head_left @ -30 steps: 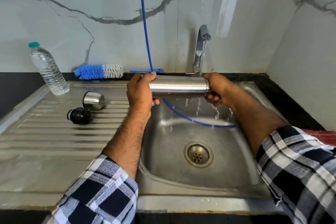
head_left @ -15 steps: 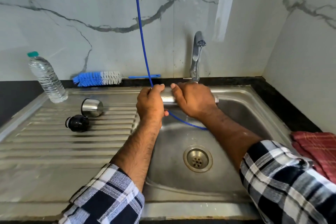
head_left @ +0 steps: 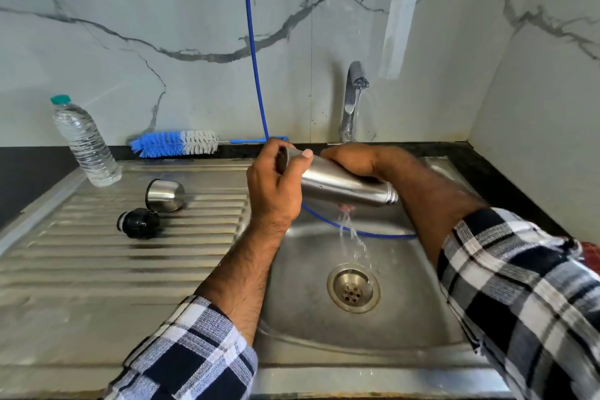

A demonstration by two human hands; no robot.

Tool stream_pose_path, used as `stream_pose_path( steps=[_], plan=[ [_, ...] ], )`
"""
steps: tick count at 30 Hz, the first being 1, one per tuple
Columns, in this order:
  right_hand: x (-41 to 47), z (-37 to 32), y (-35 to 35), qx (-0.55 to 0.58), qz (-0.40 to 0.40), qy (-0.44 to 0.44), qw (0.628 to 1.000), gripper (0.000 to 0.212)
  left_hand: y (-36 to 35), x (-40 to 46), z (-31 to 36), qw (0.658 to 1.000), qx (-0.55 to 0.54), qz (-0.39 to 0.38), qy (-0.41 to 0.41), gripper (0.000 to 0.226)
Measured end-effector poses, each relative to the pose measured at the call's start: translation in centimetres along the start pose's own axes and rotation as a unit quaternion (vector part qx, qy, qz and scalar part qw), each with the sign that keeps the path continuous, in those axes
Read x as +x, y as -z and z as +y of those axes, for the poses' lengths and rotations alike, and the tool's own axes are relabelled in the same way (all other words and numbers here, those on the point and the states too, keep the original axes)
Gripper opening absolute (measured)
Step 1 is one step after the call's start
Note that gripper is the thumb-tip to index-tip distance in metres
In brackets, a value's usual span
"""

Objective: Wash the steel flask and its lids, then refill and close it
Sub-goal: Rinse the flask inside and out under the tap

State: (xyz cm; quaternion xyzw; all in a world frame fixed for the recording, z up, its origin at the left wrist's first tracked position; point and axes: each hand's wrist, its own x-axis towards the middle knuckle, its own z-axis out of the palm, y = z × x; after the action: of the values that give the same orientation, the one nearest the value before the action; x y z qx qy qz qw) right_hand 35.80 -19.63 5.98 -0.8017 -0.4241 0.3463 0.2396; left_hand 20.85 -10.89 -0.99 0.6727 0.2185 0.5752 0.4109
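Observation:
The steel flask lies almost level over the sink basin, its open mouth tipped down to the right. Water runs off it toward the drain. My left hand grips the flask's base end, thumb on top. My right hand wraps over the middle of the flask from behind. On the ribbed drainboard to the left lie the steel cup lid and the black inner stopper.
The tap stands behind the sink with water running. A blue and white bottle brush lies along the back ledge. A plastic water bottle stands at the far left. A blue hose hangs down into the basin. Red cloth at right edge.
The flask has tilted so its mouth points down to the right, and water now spills from it. My right hand has slid along the flask's body. The view has shifted slightly.

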Motion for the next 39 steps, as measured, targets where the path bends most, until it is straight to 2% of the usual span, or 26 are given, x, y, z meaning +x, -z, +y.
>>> stream_pose_path(
  steps=[3, 5, 7, 9, 11, 13, 14, 16, 19, 21, 23, 26, 28, 30, 31, 33, 35, 37, 39],
  plan=[
    [0.9, 0.4, -1.5, -0.161, 0.169, 0.104, 0.967, 0.051, -0.6, -0.5, -0.3, 0.998, 0.050, 0.047, 0.011, 0.042],
    [1.0, 2.2, -3.7, -0.153, 0.269, 0.163, 0.937, 0.054, -1.1, -0.6, -0.5, 0.988, 0.063, 0.082, 0.111, 0.048],
    [0.3, 4.0, -6.1, -0.257, 0.366, 0.243, 0.861, 0.048, -1.2, -0.2, -0.6, 0.961, 0.015, 0.111, 0.251, 0.051],
    [-0.4, 5.5, -7.2, -0.344, 0.404, 0.287, 0.798, 0.047, -1.1, -0.1, -0.2, 0.927, -0.057, 0.105, 0.356, 0.047],
    [-0.8, 6.5, -6.9, -0.350, 0.416, 0.300, 0.784, 0.047, -1.2, -0.4, 0.5, 0.920, -0.082, 0.078, 0.375, 0.039],
    [-1.0, 5.9, -5.7, -0.297, 0.417, 0.259, 0.819, 0.045, -1.3, -0.4, 1.0, 0.942, -0.063, 0.062, 0.324, 0.037],
    [-0.6, 5.1, -4.8, -0.254, 0.390, 0.229, 0.855, 0.049, -1.2, -0.4, 1.0, 0.955, -0.045, 0.058, 0.286, 0.039],
    [-0.1, 2.8, -2.5, -0.184, 0.271, 0.144, 0.934, 0.055, -1.0, -0.1, 0.6, 0.975, -0.014, 0.051, 0.218, 0.042],
    [0.1, 0.5, -0.1, -0.072, 0.083, 0.045, 0.993, 0.053, -0.6, 0.1, -0.2, 0.984, 0.001, 0.062, 0.166, 0.040],
    [0.4, 0.5, 0.9, 0.061, -0.058, -0.024, 0.996, 0.055, -0.3, 0.3, -0.2, 0.980, -0.040, 0.075, 0.180, 0.037],
    [0.7, 1.5, 1.9, 0.120, -0.171, -0.049, 0.977, 0.068, 0.0, 0.5, 0.2, 0.965, -0.101, 0.087, 0.224, 0.030],
    [1.3, 3.7, 3.6, 0.188, -0.243, 0.016, 0.952, 0.063, 0.5, 0.8, 0.4, 0.944, -0.134, 0.102, 0.285, 0.017],
    [1.3, 5.2, 4.1, 0.269, -0.244, 0.058, 0.930, 0.063, 0.8, 1.3, 0.2, 0.921, -0.153, 0.126, 0.334, 0.017],
    [1.0, 6.4, 3.8, 0.366, -0.202, 0.072, 0.906, 0.080, 0.9, 1.8, -0.2, 0.912, -0.162, 0.146, 0.348, 0.018],
    [1.0, 6.6, 3.4, 0.403, -0.159, 0.075, 0.898, 0.082, 0.8, 1.8, -0.4, 0.915, -0.156, 0.153, 0.340, 0.020],
    [1.5, 6.1, 1.8, 0.461, -0.044, 0.061, 0.884, 0.062, 0.5, 1.6, -0.8, 0.923, -0.120, 0.164, 0.326, 0.027],
    [2.2, 5.3, 0.1, 0.515, 0.058, 0.020, 0.855, 0.038, 0.2, 1.1, -1.1, 0.935, -0.070, 0.169, 0.304, 0.034],
    [3.0, 4.5, -1.4, 0.584, 0.148, -0.023, 0.798, 0.030, -0.2, 0.6, -1.2, 0.957, -0.017, 0.153, 0.244, 0.042],
    [4.0, 3.7, -2.5, 0.667, 0.241, -0.043, 0.703, 0.035, -0.9, -0.2, -0.9, 0.976, 0.029, 0.106, 0.187, 0.051]
  ],
)
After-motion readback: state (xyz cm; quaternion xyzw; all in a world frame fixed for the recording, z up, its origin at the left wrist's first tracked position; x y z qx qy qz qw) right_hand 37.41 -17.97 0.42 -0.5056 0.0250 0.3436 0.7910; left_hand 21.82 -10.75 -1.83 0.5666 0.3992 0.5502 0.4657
